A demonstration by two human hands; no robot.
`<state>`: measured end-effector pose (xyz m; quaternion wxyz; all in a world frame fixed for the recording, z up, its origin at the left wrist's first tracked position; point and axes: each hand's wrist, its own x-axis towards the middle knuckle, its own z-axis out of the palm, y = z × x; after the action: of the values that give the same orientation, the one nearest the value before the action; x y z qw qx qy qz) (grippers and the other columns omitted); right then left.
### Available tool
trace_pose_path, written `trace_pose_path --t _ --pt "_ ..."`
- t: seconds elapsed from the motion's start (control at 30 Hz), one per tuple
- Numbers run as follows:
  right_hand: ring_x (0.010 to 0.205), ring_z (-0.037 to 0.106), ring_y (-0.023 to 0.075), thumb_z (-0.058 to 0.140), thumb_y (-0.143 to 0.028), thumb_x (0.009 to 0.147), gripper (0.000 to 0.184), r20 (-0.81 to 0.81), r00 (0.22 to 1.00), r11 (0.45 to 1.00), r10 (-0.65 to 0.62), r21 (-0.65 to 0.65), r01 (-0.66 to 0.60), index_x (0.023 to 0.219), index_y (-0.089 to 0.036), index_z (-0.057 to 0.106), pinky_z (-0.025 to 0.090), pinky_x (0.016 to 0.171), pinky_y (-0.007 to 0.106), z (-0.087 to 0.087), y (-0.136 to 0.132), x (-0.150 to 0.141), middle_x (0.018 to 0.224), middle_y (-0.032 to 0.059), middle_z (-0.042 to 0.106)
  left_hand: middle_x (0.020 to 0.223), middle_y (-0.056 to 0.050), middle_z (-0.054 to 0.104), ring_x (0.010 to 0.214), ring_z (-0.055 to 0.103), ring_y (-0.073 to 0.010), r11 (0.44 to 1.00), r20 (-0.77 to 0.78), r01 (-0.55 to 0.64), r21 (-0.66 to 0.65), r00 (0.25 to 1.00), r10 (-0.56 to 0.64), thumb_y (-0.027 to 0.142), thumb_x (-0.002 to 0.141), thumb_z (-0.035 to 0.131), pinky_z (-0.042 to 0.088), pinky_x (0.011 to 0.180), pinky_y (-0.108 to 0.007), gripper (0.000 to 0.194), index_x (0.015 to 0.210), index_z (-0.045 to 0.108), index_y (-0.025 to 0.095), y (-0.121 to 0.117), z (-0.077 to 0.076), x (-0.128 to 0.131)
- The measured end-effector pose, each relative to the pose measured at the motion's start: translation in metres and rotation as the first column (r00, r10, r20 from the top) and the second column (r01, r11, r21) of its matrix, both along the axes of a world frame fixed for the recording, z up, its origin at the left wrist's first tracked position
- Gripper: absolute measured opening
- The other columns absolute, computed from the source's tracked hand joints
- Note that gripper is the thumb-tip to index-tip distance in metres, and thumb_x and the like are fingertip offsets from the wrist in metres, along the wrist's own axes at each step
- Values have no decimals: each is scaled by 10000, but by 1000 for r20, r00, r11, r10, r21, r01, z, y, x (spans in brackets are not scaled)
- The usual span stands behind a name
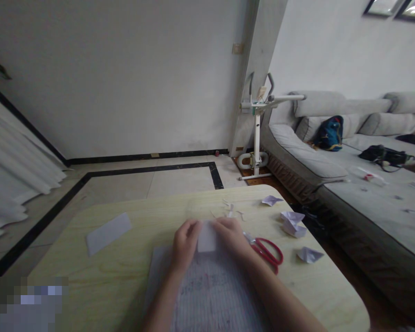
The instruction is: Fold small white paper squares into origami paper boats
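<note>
Both of my hands rest near the middle of a pale wooden table (124, 281). My left hand (184, 242) and my right hand (232, 234) pinch the two sides of a small folded white paper (206, 237), fingers curled on its edges. The paper lies over a lined notebook page (210, 290) under my forearms. Red-handled scissors (269, 253) lie just right of my right hand.
A white paper strip (108, 233) lies at the table's left. Several folded paper shapes (293, 222) and scraps (231, 210) sit at the right and far edge. A grey sofa (349, 157) with bags stands to the right, an exercise bike (257, 133) beyond the table.
</note>
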<state>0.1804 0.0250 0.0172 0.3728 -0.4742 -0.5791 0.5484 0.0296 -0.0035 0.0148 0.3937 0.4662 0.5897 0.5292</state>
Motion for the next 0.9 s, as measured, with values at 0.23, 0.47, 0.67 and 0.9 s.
trace_pose_path --t 0.23,0.47,0.67,0.9 --pt "553 423 106 517 -397 817 321 33 999 996 -41 82 39 622 -146 559 310 488 210 6 -5 -3 571 -22 462 665 -7 597 642 538 -147 999 -24 39 -3 999 -39 409 730 605 426 586 -209 273 742 630 137 -2 1 0" --pt "544 405 110 491 -362 813 305 25 998 995 -58 77 56 579 -167 484 310 476 207 13 -9 -4 547 -28 416 700 -18 631 679 560 -162 1000 -50 -2 19 999 3 414 719 614 434 606 -216 277 742 657 141 -1 -1 -1" --pt "533 393 105 446 -301 806 275 35 996 993 -82 89 79 563 -172 446 292 465 209 8 -7 -5 539 -32 396 667 -3 601 630 530 -134 999 -32 38 12 999 -38 393 748 589 416 576 -202 264 729 647 136 -2 2 -1" --pt "535 414 107 440 -255 791 256 119 982 980 -146 150 128 555 -163 475 304 485 213 4 -5 -7 537 -26 418 672 -7 622 639 549 -147 1000 -37 -8 -12 999 7 396 719 606 414 573 -208 266 730 658 136 -1 3 0"
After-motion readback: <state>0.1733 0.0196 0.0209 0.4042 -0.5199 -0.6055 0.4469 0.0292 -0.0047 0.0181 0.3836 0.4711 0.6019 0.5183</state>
